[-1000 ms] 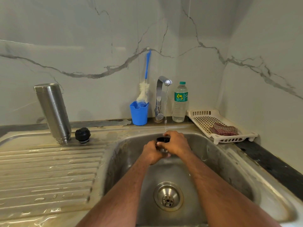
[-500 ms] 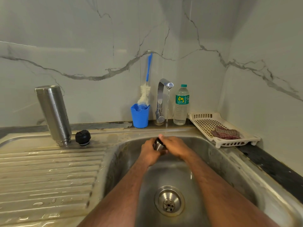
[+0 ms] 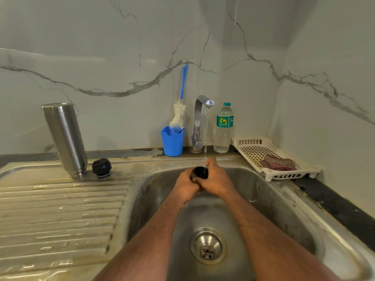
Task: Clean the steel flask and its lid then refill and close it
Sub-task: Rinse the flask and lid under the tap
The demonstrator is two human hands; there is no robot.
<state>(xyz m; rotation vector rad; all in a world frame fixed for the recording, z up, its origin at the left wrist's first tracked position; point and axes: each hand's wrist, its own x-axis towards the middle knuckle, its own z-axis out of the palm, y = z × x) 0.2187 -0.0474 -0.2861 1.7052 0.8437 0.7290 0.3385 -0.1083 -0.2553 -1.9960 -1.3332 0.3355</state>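
I have turned the lid mouth-up under the tap, both hands, left and right, gripping it, so its inside rinses now.

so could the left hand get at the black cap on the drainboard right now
Probably not at once: the left hand and right hand both hold the lid under the tap. The path to the cap looks open, with only the flask beside it.

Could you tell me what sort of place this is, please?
Most likely a home kitchen sink corner. A steel sink with a ribbed drainboard sits under a running tap, with a bottle brush standing in a blue cup against marble-look wall tiles.
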